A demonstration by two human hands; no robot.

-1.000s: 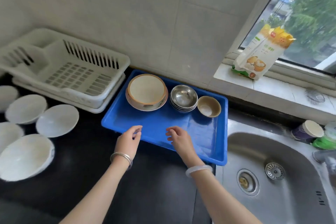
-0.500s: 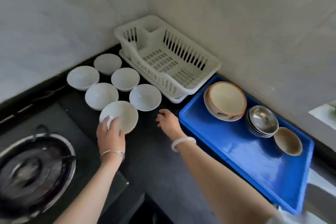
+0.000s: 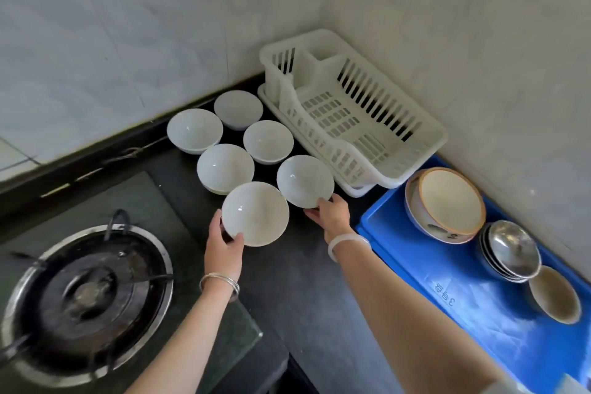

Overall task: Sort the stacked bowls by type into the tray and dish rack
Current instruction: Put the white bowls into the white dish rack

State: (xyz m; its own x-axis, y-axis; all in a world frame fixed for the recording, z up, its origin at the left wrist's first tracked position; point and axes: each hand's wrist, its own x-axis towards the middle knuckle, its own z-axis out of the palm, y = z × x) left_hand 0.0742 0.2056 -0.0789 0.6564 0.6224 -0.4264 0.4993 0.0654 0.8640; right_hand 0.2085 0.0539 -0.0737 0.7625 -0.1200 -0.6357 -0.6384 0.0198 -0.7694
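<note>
White bowls sit in a cluster on the dark surface, and you have one in each hand. Your left hand pinches the near rim of the nearest white bowl, thumb over the edge. Your right hand grips the near rim of the bowl beside it, which is touching the dish rack's front corner. That rack lies up and right of both bowls, so the right hand is nearer; it looks empty. Four more white bowls wait behind, toward the wall. To the right, the blue tray already holds the patterned, steel and brown bowls.
</note>
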